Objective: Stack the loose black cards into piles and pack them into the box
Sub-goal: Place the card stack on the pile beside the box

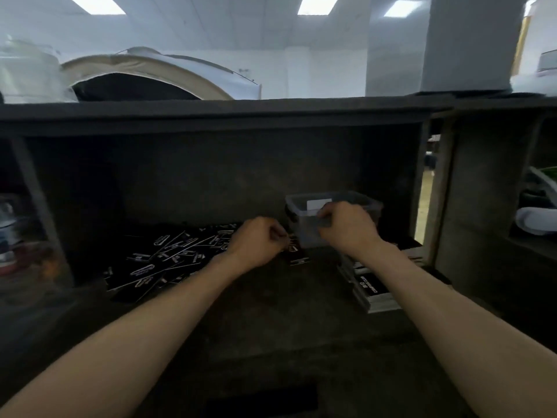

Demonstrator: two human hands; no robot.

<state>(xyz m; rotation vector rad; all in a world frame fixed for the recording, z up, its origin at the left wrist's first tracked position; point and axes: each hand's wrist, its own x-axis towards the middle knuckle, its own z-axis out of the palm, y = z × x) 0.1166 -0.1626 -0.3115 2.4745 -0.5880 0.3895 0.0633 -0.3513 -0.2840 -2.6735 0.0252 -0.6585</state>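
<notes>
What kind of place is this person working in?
Probably a workshop or packing station in an office-like building: a dark work surface strewn with loose black cards, a clear plastic box, and ceiling light panels overhead.

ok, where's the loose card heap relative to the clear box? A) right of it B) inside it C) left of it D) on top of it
C: the loose black cards lie scattered on the dark table, left of the clear plastic box, by the left hand.
</notes>
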